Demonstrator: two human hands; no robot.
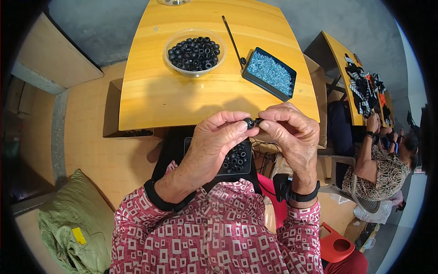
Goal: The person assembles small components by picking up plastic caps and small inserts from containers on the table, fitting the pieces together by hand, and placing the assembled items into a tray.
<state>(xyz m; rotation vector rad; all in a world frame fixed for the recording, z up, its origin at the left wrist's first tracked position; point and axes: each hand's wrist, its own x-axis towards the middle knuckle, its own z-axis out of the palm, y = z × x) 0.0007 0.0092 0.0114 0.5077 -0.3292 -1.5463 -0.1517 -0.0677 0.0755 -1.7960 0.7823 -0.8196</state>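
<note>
Just 1 view here, a wide fisheye up on the wearer's head, looking down past the patterned shirt (196, 237). The left hand (211, 140) and right hand (294, 131) sit around mid-frame, pretty close to the lens, with the yellow table (146, 59) stretching away toward the top. It's wide enough to catch a co-worker (378, 179) off right, though everything curves out there. Far left's dim, so I can't really tell what's there.
</note>
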